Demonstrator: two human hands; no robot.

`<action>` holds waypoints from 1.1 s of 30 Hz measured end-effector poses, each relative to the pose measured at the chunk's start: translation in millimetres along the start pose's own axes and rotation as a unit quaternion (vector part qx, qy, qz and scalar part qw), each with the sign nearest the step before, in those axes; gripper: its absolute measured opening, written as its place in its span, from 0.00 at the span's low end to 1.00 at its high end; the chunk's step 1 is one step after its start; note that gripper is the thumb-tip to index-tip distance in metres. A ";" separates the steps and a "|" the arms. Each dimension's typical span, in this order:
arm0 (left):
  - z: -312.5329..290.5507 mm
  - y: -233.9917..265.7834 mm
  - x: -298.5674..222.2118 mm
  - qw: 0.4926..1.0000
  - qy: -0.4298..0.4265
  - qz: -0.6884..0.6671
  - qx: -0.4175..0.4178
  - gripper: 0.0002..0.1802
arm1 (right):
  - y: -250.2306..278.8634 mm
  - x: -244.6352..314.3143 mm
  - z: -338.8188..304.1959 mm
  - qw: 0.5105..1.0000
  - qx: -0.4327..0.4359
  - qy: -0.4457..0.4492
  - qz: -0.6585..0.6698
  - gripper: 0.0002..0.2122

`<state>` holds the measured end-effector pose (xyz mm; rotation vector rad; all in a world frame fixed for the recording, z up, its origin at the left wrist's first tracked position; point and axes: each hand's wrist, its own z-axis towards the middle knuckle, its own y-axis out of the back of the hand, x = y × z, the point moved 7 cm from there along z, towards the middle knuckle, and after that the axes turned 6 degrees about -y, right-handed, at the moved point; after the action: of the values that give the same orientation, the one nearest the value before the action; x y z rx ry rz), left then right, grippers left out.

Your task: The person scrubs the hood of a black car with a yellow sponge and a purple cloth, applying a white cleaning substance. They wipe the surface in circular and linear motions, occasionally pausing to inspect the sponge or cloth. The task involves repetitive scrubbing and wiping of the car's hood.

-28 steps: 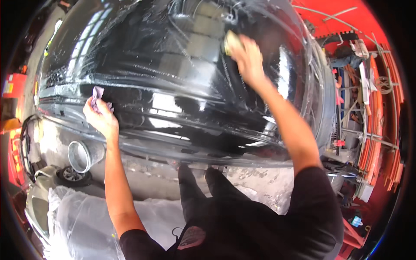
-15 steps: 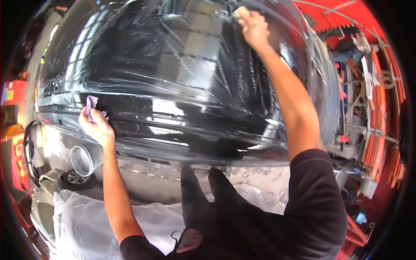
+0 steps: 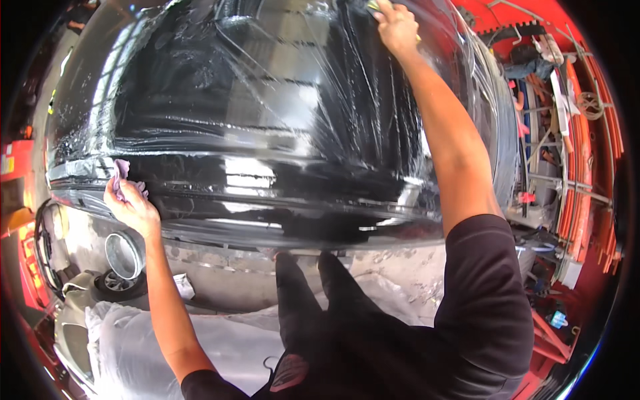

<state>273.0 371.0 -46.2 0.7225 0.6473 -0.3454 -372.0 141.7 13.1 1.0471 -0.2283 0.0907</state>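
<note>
My left hand (image 3: 135,207) pinches a crumpled purple cloth (image 3: 121,175) at the left of a glossy black car panel (image 3: 200,163). Clear film, wet and streaked with creases, covers the panel's upper part. Far off at the top right, my right hand (image 3: 398,32) grips a yellow squeegee (image 3: 373,6) against the film. Only the tool's ends show past the fingers. Long straight ridges in the film run down from near that hand.
Behind the car's edge at lower left stand a metal bucket (image 3: 125,256) and a wheel (image 3: 115,283). Plastic sheeting (image 3: 180,347) drapes something below. A rack with orange bars (image 3: 579,167) lines the right side. Red equipment (image 3: 25,160) stands at the far left.
My right hand has shifted slightly up and right with the squeegee, its grip turned. My left hand sits a little lower and farther left, still holding the cloth. The view has shifted slightly.
</note>
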 end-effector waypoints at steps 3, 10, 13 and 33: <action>1.6 16.5 -11.3 0.998 -0.039 0.054 -0.011 0.23 | 25.3 27.1 -107.8 0.982 -0.054 0.173 0.061 0.21; -5.0 11.0 -23.7 0.997 0.032 -0.068 -0.008 0.22 | 86.0 26.6 -229.3 0.965 0.045 0.235 0.110 0.19; -6.4 10.8 -22.1 0.994 0.042 -0.101 0.005 0.20 | 15.7 45.0 -68.5 0.978 -0.060 0.176 0.095 0.14; 28.5 39.9 -156.7 0.968 -0.212 0.111 0.079 0.30 | 85.4 170.1 -229.0 0.992 0.002 0.119 0.038 0.26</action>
<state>187.0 390.6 92.3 0.8327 0.1317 -0.3323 -189.2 376.8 14.9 1.0221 -0.0514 0.2829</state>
